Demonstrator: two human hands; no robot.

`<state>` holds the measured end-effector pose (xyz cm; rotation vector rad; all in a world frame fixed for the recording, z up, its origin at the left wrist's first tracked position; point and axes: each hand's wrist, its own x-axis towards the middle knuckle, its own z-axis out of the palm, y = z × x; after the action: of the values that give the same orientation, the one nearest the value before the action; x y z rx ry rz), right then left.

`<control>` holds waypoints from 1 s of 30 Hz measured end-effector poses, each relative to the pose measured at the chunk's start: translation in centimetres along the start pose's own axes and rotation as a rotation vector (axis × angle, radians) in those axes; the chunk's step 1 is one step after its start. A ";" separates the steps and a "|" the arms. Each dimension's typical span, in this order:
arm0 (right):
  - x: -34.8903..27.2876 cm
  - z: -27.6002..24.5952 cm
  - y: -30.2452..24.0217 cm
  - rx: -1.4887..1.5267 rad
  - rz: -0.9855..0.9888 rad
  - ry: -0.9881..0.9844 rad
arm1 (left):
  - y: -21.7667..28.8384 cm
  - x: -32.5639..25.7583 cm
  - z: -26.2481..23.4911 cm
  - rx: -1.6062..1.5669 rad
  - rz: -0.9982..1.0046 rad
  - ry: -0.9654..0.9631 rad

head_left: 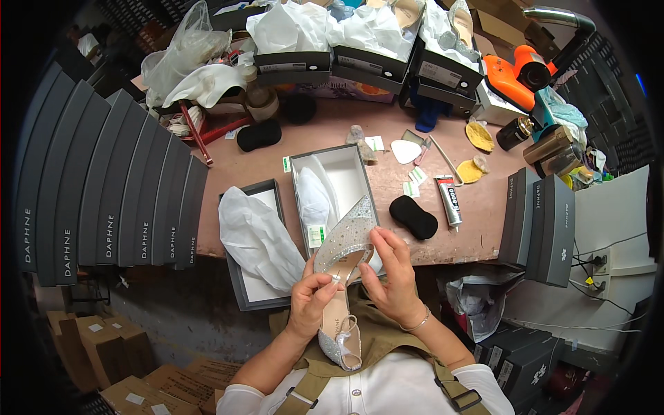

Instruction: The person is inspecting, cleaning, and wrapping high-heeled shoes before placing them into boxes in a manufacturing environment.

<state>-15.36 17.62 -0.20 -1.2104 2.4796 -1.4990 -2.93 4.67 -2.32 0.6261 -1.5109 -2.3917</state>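
A pointed-toe shoe point(344, 232) covered in silvery rhinestones is held over the table's near edge, toe pointing away and heel cup toward me. My left hand point(310, 304) grips its narrow middle, the thumb lying over the pale insole. On the toe part's right side, the fingers and thumb of my right hand point(394, 275) close around the edge of the opening. Just beyond the shoe lies an open grey shoe box point(354, 160) with a white inside, holding a white wrapped bundle point(312, 197). Left of it, white tissue paper point(256, 235) fills a second box part point(266, 296).
Grey shoe boxes point(90, 180) stand in a tall row at left, with two more point(550, 228) at right. A glue tube point(448, 200), black oval pads point(413, 216) and yellow sponges point(478, 136) lie on the table. Open shoe boxes point(370, 62) and an orange heat tool point(508, 81) line the back.
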 end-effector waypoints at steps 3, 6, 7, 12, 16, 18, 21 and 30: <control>0.0 -0.3 0.0 0.118 0.041 0.015 | -0.2 -0.1 0.0 -0.065 -0.062 0.048; 0.0 -0.8 0.2 0.194 0.077 0.034 | 0.0 0.2 -0.3 -0.152 -0.152 0.058; -0.1 -0.8 0.5 0.274 0.110 0.050 | 0.1 0.4 -0.5 -0.184 -0.188 0.053; -1.1 -1.4 1.8 0.480 0.233 0.109 | 0.7 0.8 -0.9 -0.224 -0.244 0.007; -1.8 -4.2 6.3 0.240 0.339 0.096 | 0.8 1.0 -1.1 -0.134 -0.192 0.038; -1.3 -7.0 10.7 -0.085 0.362 0.165 | 0.5 0.8 -1.0 -0.120 -0.166 0.027; -1.8 -10.4 19.7 -0.423 0.466 0.218 | 0.6 0.7 -1.0 -0.122 -0.163 -0.054; 0.3 -10.5 26.6 -0.412 0.718 -0.132 | 1.6 0.6 -1.1 0.115 -0.015 -0.180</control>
<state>-35.62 31.88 -14.45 -0.3110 2.7472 -0.7306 -3.03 2.84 -1.40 0.4569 -1.7328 -2.4425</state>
